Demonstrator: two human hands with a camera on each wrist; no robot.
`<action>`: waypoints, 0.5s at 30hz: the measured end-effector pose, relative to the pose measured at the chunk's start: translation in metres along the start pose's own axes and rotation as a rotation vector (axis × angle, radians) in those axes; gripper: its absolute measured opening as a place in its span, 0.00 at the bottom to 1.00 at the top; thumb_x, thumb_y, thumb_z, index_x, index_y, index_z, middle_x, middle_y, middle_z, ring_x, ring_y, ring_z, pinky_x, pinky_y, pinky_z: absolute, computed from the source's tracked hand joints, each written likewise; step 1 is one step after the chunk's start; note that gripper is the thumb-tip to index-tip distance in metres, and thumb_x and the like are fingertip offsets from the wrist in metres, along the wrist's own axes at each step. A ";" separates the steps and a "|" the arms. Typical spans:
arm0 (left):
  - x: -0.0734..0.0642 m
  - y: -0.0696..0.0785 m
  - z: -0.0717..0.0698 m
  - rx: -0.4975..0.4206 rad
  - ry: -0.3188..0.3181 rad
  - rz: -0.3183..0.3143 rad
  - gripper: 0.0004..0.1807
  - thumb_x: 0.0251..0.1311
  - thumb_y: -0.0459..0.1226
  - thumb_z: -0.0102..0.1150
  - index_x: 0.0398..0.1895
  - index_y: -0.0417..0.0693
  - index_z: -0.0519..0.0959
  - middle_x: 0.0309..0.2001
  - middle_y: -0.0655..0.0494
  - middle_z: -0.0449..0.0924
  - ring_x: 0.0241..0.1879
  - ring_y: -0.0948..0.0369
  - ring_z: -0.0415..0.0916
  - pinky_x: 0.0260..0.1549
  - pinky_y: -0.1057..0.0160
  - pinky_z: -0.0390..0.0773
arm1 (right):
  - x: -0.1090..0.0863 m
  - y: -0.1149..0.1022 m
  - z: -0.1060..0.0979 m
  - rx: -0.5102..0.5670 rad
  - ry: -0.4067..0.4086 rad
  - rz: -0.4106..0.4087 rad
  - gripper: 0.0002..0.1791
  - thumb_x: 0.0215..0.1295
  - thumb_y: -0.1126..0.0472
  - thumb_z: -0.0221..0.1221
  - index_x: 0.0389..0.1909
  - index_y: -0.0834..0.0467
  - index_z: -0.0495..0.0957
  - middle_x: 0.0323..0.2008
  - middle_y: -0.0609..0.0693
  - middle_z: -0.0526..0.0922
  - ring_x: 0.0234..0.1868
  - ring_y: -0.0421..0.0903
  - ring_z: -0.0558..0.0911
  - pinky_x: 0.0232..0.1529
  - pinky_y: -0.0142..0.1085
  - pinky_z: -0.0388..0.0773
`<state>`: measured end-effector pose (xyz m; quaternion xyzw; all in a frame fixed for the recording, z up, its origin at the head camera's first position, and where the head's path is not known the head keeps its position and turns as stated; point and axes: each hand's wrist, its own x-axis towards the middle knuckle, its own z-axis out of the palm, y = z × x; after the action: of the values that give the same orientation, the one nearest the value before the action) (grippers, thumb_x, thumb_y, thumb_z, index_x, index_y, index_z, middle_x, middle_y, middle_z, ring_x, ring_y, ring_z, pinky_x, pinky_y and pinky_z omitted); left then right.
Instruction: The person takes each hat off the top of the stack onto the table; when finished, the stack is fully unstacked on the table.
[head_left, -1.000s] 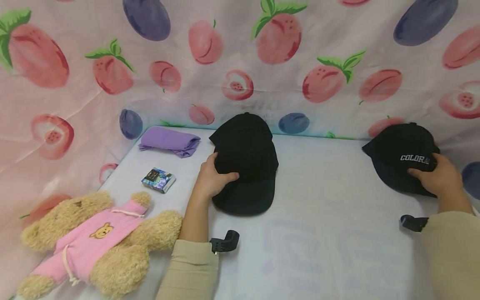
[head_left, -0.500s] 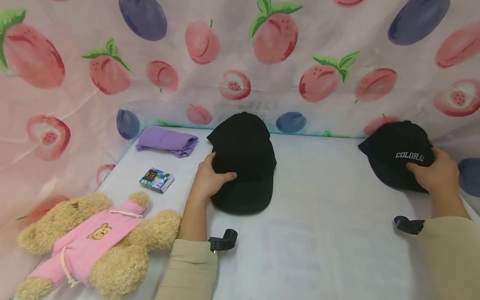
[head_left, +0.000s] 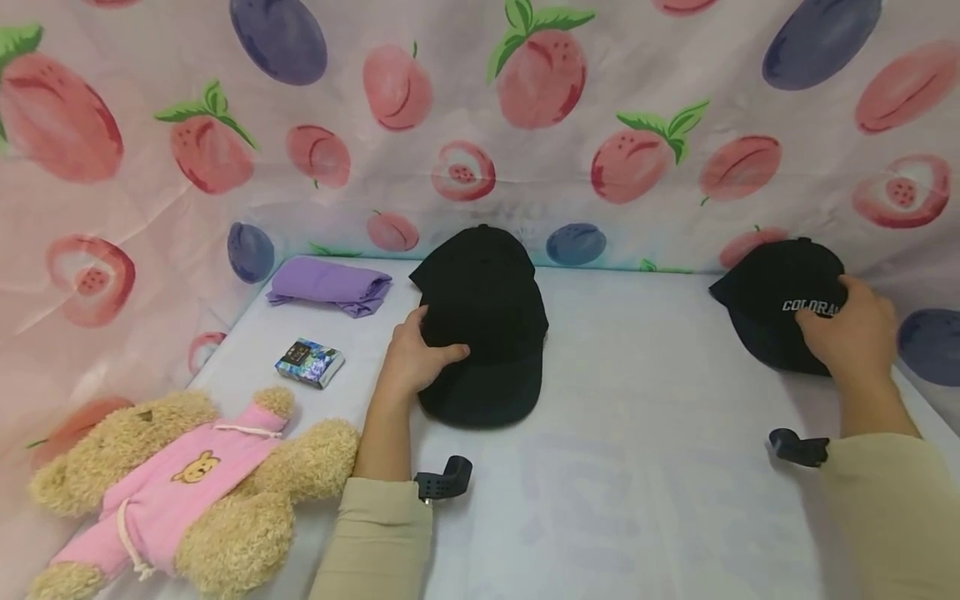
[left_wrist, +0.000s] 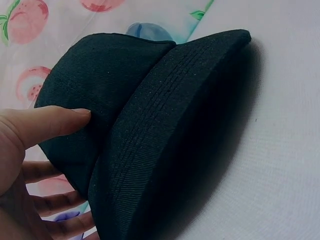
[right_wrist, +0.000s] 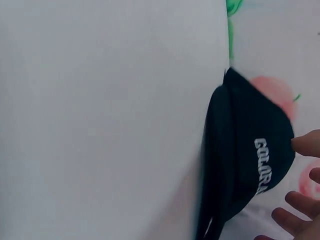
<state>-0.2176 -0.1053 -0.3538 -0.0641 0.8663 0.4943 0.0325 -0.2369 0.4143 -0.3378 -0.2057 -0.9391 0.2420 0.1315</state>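
Note:
A plain black cap [head_left: 483, 325] lies on the white tabletop at the middle back in the head view, its brim towards me. My left hand [head_left: 416, 354] holds it from the left. In the left wrist view the thumb [left_wrist: 65, 122] presses on the crown, with the other fingers behind it. A second black cap [head_left: 772, 292] with white lettering stands at the back right. At its right side is my right hand [head_left: 855, 333], partly hiding the lettering. The right wrist view shows these fingers [right_wrist: 292, 220] spread apart from the cap, the thumb at the crown's edge.
A teddy bear [head_left: 202, 500] in a pink outfit lies at the front left. Beyond it are a small blue patterned box [head_left: 309, 362] and a folded purple cloth [head_left: 330, 285]. A fruit-print curtain [head_left: 540, 167] hangs behind the white tabletop [head_left: 622, 467].
My right hand has shifted slightly left against the lettered cap and covers more of the lettering. The whole head view has drifted a little. The left hand stays on its cap.

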 end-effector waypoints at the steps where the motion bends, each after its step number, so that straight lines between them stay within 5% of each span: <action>1: 0.000 0.000 -0.001 0.000 0.000 0.000 0.52 0.57 0.43 0.72 0.82 0.45 0.54 0.76 0.35 0.57 0.77 0.42 0.57 0.76 0.42 0.58 | -0.001 -0.004 0.001 0.000 0.009 -0.015 0.42 0.72 0.56 0.50 0.80 0.68 0.47 0.71 0.82 0.55 0.74 0.78 0.53 0.72 0.69 0.53; 15: -0.001 0.000 -0.002 0.006 -0.009 0.005 0.52 0.58 0.43 0.71 0.82 0.44 0.54 0.77 0.35 0.56 0.77 0.42 0.57 0.76 0.42 0.58 | -0.018 -0.050 0.017 0.150 -0.011 -0.034 0.41 0.76 0.52 0.51 0.83 0.60 0.48 0.76 0.75 0.55 0.77 0.74 0.53 0.74 0.69 0.53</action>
<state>-0.2169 -0.1069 -0.3524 -0.0595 0.8677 0.4923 0.0355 -0.2430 0.3592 -0.3298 -0.1781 -0.9223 0.3107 0.1455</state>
